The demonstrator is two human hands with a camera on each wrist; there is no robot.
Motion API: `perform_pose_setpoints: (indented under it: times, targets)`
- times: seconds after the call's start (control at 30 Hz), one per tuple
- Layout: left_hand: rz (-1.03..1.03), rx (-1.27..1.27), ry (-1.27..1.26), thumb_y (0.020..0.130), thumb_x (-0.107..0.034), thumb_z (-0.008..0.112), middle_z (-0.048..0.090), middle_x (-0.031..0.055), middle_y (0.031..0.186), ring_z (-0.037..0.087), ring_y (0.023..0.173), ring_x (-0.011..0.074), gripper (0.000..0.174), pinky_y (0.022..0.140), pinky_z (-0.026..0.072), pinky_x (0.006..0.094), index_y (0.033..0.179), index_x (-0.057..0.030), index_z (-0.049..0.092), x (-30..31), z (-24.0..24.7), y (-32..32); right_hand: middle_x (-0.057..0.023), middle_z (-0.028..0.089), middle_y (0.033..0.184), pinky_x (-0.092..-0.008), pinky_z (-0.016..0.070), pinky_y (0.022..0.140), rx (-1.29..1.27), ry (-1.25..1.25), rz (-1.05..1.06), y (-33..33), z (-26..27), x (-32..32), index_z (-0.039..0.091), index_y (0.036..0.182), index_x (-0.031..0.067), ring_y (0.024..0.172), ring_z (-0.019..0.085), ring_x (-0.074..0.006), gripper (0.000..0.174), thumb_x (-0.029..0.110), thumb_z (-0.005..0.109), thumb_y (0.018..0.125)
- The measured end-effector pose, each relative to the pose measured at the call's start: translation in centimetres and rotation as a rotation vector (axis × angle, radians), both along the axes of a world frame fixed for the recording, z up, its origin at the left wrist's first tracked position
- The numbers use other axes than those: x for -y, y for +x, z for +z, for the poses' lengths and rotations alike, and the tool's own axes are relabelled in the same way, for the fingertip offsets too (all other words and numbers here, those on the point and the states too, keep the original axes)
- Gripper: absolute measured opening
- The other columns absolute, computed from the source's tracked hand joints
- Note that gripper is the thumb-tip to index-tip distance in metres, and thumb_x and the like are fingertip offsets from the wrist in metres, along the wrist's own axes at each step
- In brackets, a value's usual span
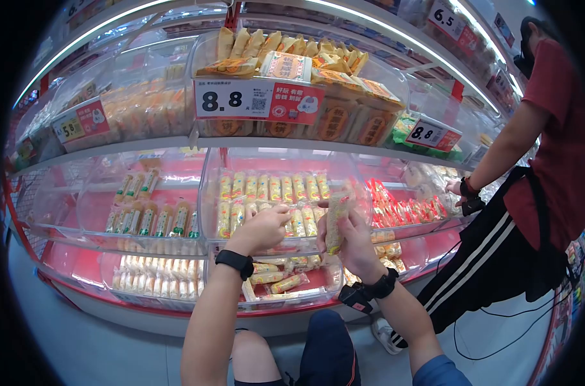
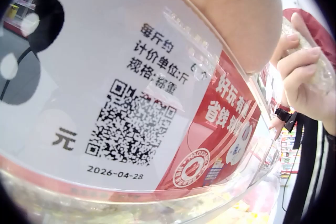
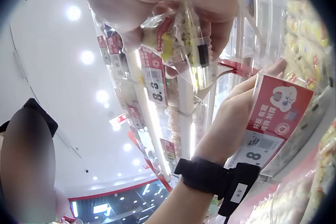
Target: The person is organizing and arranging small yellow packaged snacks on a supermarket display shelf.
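My right hand [image 1: 352,239] grips a clear-wrapped puffed-grain snack bar [image 1: 337,222], held upright in front of the middle bin. Up close in the right wrist view, the bar [image 3: 184,40] shows a grainy pale body and yellow and red print under crinkled film. My left hand [image 1: 265,226] is over the same bin, close above rows of similar wrapped bars [image 1: 273,186]. In the right wrist view the left hand [image 3: 236,111] reaches behind a red and white price tag [image 3: 268,119]. Its fingertips are mostly hidden, so I cannot tell whether they hold anything.
Above is a shelf with boxed cakes behind an 8.8 price sign [image 1: 257,101]. Green-labelled packs [image 1: 148,219] lie in the left bin, red packs [image 1: 405,209] in the right one. Another person in a red shirt [image 1: 550,128] stands at right, near cables on the floor.
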State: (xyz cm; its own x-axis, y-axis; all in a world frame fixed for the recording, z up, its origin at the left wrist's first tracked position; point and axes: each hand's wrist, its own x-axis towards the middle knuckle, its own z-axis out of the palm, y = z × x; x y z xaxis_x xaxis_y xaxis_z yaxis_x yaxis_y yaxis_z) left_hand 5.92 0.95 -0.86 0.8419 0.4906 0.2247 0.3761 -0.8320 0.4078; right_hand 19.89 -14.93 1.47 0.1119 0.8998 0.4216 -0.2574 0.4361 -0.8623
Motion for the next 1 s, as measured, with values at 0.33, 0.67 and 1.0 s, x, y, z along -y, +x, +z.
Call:
perform_pose_setpoints:
  times: [0.33, 0.67, 1.0]
  targets:
    - [0.001, -0.039, -0.013, 0.079, -0.011, 0.042, 0.044, 0.004, 0.138, 0.04, 0.126, 0.0195, 0.044, 0.095, 0.0215, 0.0452, 0.12, -0.0138, 0.057, -0.2, 0.1, 0.2, -0.0107, 0.06, 0.099, -0.0285, 0.0496, 0.069, 0.07, -0.161, -0.225, 4.0, 1.0, -6.2, 0.043, 0.122, 0.0, 0.082, 0.06, -0.0151, 0.036, 0.019, 0.048, 0.092]
    - [-0.011, -0.034, -0.007, 0.08, -0.012, 0.042, 0.043, 0.0057, 0.138, 0.042, 0.123, 0.0205, 0.044, 0.095, 0.0224, 0.0452, 0.121, -0.012, 0.056, 0.1, 0.6, 0.0, -0.0012, 0.057, 0.074, -0.0238, 0.0453, 0.048, 0.575, -0.456, -0.402, 6.1, -2.2, -9.9, 0.058, 0.087, 0.0003, 0.063, 0.055, -0.009, 0.029, 0.029, 0.061, 0.087]
    - [-0.017, -0.018, 0.011, 0.081, -0.013, 0.043, 0.047, 0.006, 0.134, 0.044, 0.122, 0.0225, 0.038, 0.092, 0.0268, 0.0471, 0.116, -0.013, 0.059, 0.3, 0.8, -0.1, -0.0111, 0.064, 0.071, -0.0269, 0.0516, 0.048, 0.769, -0.619, -0.291, 5.6, -2.1, -9.7, 0.06, 0.081, -0.0062, 0.058, 0.066, -0.0172, 0.032, 0.026, 0.062, 0.082]
